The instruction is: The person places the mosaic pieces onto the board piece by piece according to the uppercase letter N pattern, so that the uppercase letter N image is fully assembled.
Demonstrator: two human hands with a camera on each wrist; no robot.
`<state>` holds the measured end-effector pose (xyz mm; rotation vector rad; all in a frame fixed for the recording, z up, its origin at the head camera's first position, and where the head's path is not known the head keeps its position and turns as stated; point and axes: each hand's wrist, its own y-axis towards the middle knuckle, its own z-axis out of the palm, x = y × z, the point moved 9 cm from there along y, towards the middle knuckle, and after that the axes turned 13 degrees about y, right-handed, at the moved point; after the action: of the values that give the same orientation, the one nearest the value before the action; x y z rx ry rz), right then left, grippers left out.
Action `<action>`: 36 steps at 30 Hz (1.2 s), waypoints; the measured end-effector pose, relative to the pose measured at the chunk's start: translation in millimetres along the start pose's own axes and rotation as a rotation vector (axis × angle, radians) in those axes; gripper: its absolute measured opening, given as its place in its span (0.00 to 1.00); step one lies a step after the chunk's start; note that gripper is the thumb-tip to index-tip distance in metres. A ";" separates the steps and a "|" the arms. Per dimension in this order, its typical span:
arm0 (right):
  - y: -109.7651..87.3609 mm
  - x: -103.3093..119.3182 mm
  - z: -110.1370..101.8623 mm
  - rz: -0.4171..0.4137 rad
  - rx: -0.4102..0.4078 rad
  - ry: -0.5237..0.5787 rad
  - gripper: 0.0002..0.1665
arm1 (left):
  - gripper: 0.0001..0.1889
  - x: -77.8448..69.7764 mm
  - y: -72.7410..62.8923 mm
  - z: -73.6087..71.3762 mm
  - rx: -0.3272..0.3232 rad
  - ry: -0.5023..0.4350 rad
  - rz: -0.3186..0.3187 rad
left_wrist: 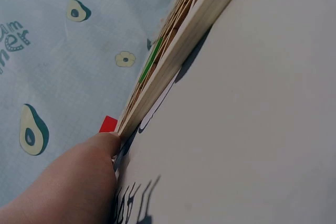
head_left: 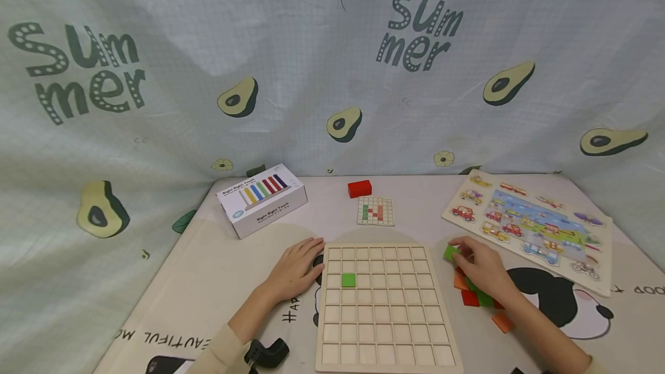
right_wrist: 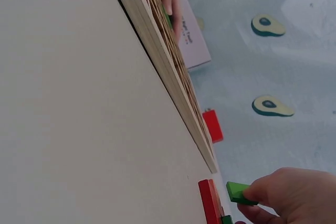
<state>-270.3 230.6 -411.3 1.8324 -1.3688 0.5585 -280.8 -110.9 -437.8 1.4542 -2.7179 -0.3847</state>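
Note:
A wooden grid board (head_left: 384, 305) lies on the table, with one green square tile (head_left: 348, 280) in a cell near its upper left. My left hand (head_left: 296, 270) rests at the board's left edge, fingertips touching the frame. To the right of the board, my right hand (head_left: 480, 264) pinches another green tile (right_wrist: 239, 192) between thumb and fingers, above a small pile of tiles. In that pile are a red tile (head_left: 470, 298), an orange tile (head_left: 502, 322) and more green ones, partly hidden under the hand.
Behind the board lies a pattern card (head_left: 376, 211) with coloured squares, and a red block (head_left: 359, 189) stands behind it. A white box (head_left: 262, 201) is at the back left. A vehicle picture puzzle (head_left: 535, 229) lies at the back right. A printed curtain hangs behind the table.

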 end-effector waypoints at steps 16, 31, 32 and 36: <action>2.2 31.6 17.8 -0.029 0.029 0.079 0.10 | 0.27 1.8 -0.2 0.7 -0.003 0.002 0.002; 3.4 67.1 51.5 -0.113 0.117 0.150 0.11 | 0.27 2.5 -1.4 1.9 -0.001 -0.001 0.004; 3.5 69.2 54.1 -0.121 0.124 0.155 0.11 | 0.27 2.4 -1.4 1.8 0.000 -0.002 0.004; 3.8 77.6 64.0 -0.138 0.154 0.180 0.10 | 0.27 2.3 -0.5 1.7 -0.001 0.000 0.004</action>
<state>-254.7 132.9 -392.7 1.9296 -1.0972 0.7543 -281.9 -112.7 -439.7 1.4483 -2.7201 -0.3858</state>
